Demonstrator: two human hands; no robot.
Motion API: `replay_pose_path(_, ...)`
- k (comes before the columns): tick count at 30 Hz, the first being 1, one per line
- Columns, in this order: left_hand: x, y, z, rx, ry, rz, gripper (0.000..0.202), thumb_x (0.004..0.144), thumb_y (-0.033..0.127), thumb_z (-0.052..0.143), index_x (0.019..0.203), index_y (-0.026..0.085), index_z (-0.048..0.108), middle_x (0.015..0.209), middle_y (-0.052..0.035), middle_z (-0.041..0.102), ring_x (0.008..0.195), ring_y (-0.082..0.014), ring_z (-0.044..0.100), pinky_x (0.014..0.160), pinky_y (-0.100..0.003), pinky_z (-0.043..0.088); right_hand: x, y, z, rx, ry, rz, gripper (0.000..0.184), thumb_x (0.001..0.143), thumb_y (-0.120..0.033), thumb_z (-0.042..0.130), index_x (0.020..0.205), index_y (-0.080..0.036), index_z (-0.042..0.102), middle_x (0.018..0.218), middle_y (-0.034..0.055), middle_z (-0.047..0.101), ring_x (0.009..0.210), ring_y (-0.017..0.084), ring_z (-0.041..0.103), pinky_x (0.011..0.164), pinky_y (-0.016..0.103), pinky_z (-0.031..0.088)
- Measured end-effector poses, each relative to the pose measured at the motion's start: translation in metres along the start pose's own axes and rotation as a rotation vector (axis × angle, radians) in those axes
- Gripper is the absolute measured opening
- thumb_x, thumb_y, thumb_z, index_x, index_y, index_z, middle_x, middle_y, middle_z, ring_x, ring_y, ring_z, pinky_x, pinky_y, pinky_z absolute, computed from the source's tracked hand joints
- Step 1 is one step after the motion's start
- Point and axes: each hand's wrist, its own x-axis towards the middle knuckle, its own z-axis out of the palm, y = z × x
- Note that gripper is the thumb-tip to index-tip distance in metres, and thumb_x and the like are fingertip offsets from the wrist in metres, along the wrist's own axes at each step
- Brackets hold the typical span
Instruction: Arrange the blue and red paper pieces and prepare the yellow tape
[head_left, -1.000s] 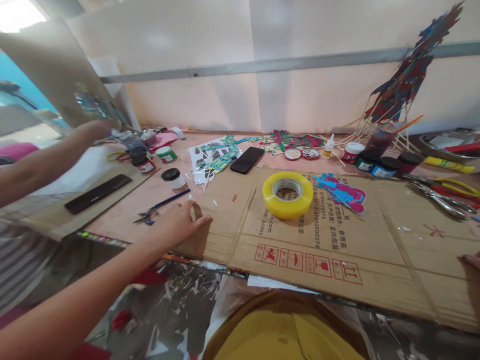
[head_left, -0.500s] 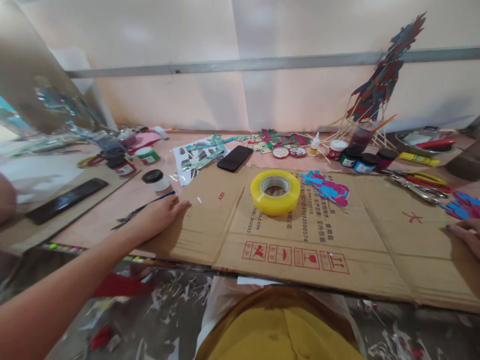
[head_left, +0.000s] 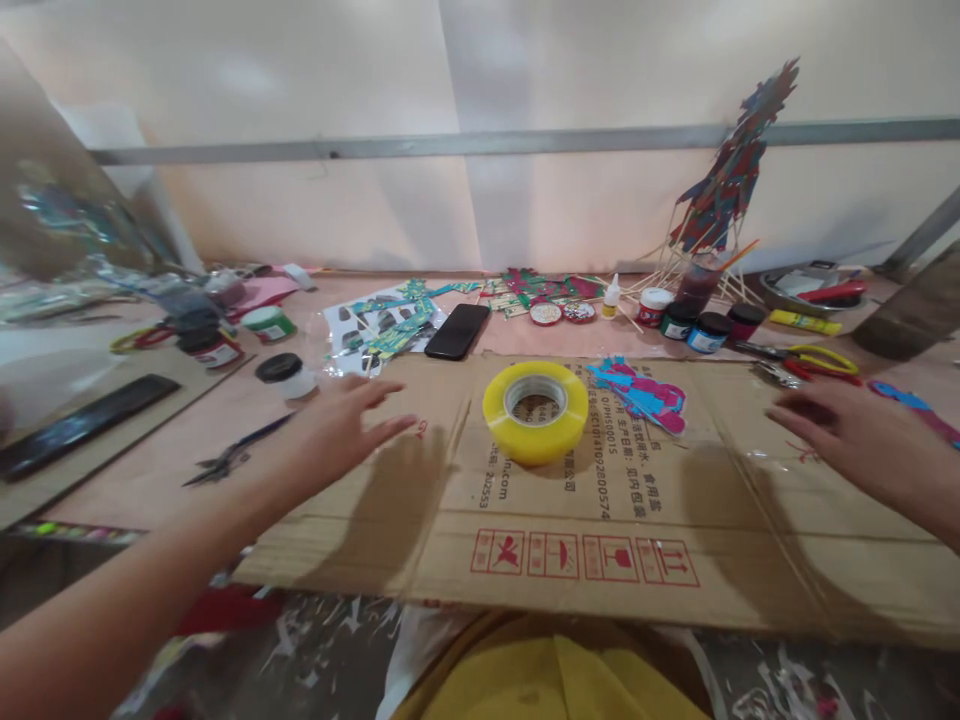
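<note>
Left desk edge: jars (head_left: pixel 202 335) and foil clutter (head_left: pixel 67 215) were motion-blurred. Cardboard sheet (head_left: pixel 750 520) ran off frame right.

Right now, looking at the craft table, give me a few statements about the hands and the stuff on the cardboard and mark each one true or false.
1. The yellow tape roll lies flat on the cardboard sheet. True.
2. The left hand grips the tape roll. False: it hovers open to the left of the roll, holding nothing.
3. The black phone lies beyond the cardboard's far edge. True.
4. The right hand holds the scissors. False: it is open and empty over the cardboard, and the scissors lie on the table behind it.
5. A pink and blue paper cutout lies right of the tape roll. True.
</note>
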Motion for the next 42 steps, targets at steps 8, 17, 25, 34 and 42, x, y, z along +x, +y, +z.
replay_pose_path(8, 0.046, 0.097, 0.073, 0.066, -0.431, 0.502, 0.086, 0.052, 0.048, 0.098, 0.130, 0.024, 0.069, 0.136, -0.0160, 0.069, 0.130, -0.0423, 0.059, 0.118, -0.059, 0.032, 0.058, -0.151, 0.113, 0.629, -0.033, -0.308, 0.024, 0.094, -0.050, 0.056, 0.089, -0.028, 0.065, 0.080, 0.0023, 0.066, 0.074, 0.023, 0.061, 0.075, 0.041, 0.053)
replay_pose_path(17, 0.062, 0.098, 0.079, -0.272, -0.282, 0.213, 0.050, 0.058, 0.046, 0.093, 0.098, 0.020, 0.077, 0.099, -0.0096, 0.077, 0.100, -0.0355, 0.069, 0.096, -0.049, 0.050, 0.050, -0.128, 0.149, 0.853, 0.230, -0.153, 0.024, 0.098, -0.048, 0.051, 0.108, -0.028, 0.058, 0.108, 0.0064, 0.065, 0.101, 0.025, 0.064, 0.095, 0.045, 0.055)
replay_pose_path(25, 0.090, 0.131, 0.141, -1.268, 0.026, -0.048, 0.059, 0.066, 0.060, 0.084, 0.111, 0.025, 0.069, 0.124, -0.0080, 0.075, 0.113, -0.0281, 0.070, 0.098, -0.041, 0.057, 0.041, -0.124, 0.179, 0.825, 0.192, -0.270, 0.041, 0.098, -0.053, 0.052, 0.132, -0.029, 0.053, 0.134, 0.0126, 0.058, 0.126, 0.032, 0.057, 0.104, 0.055, 0.052)
replay_pose_path(34, 0.074, 0.133, 0.134, -1.601, -0.148, -0.143, 0.063, 0.088, 0.075, 0.059, 0.115, 0.019, 0.071, 0.129, -0.0130, 0.074, 0.135, -0.0338, 0.060, 0.107, -0.045, 0.052, 0.036, -0.125, 0.187, 0.722, -0.037, -0.384, 0.058, 0.087, -0.036, 0.072, 0.141, -0.025, 0.056, 0.136, 0.0132, 0.066, 0.126, 0.034, 0.063, 0.111, 0.057, 0.048)
replay_pose_path(42, 0.063, 0.135, 0.140, -1.791, -0.211, -0.138, 0.048, 0.093, 0.057, 0.066, 0.119, 0.017, 0.075, 0.129, -0.0117, 0.074, 0.133, -0.0309, 0.060, 0.110, -0.040, 0.046, 0.031, -0.139, 0.168, 1.007, -0.149, -0.313, 0.054, 0.092, -0.054, 0.070, 0.137, -0.025, 0.060, 0.133, 0.0117, 0.071, 0.118, 0.030, 0.069, 0.103, 0.047, 0.057)
